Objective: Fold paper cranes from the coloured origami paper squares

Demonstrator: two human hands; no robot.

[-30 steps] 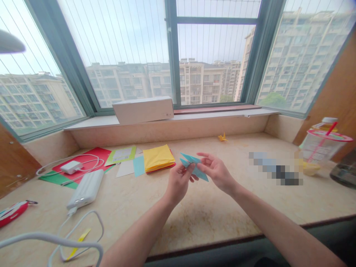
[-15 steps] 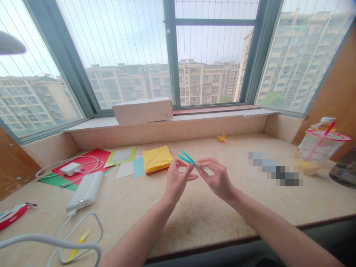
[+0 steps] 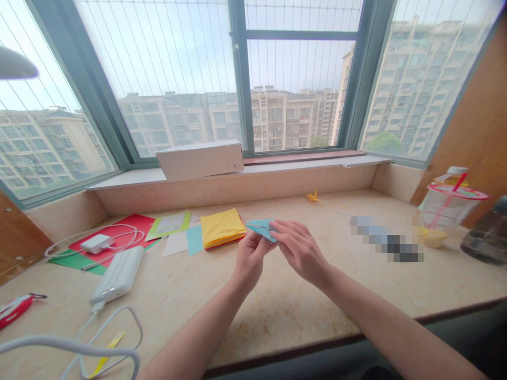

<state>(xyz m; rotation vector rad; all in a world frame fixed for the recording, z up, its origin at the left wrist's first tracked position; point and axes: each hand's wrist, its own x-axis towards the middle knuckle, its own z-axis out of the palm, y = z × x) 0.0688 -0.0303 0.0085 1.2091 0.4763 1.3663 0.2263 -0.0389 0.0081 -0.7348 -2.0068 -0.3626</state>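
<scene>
A small folded piece of light blue paper point(image 3: 259, 227) is held above the stone counter, its flat side turned toward me and a point to the left. My left hand point(image 3: 252, 254) grips it from below, thumb and fingers closed on its lower edge. My right hand point(image 3: 298, 241) is closed on its right end, with the fingers laid over the top. Just left of the hands lies a stack of yellow paper point(image 3: 222, 228) with red sheets beneath. A folded yellow paper crane point(image 3: 314, 196) stands farther back on the counter.
Left on the counter point(image 3: 190, 295) are red and green sheets point(image 3: 134, 226), a charger point(image 3: 97, 243), a white power bank point(image 3: 119, 274) and looping cables. To the right stand a cup with a red straw point(image 3: 446, 208) and a dark container point(image 3: 486, 240). A white box point(image 3: 200, 161) rests on the sill.
The blue paper has turned from edge-on, with two points sticking up, to showing its flat face. My right hand's fingers have moved over its top. The view has shifted slightly.
</scene>
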